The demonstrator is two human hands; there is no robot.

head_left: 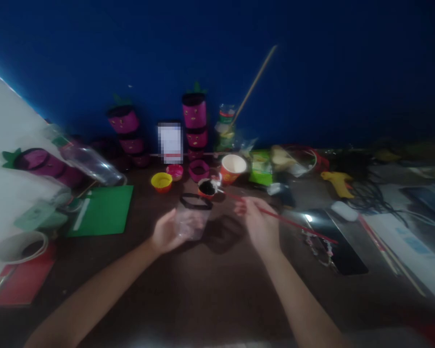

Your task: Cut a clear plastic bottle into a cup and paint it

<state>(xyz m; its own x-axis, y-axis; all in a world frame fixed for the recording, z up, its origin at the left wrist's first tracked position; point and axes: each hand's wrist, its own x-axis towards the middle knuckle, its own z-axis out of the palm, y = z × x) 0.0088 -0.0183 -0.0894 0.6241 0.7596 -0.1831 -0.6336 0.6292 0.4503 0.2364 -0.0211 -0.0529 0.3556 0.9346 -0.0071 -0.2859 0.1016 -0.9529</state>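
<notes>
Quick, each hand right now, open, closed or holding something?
Left hand: holding a clear container with a black rim.
Right hand: closed on a slim red stick, likely a brush.

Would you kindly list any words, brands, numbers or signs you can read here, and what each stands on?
No text can be read.
Green packet: markings too blurred.
Upright white rectangle: pixelated, unreadable.
White sheet: blue marks, too blurred.
</notes>
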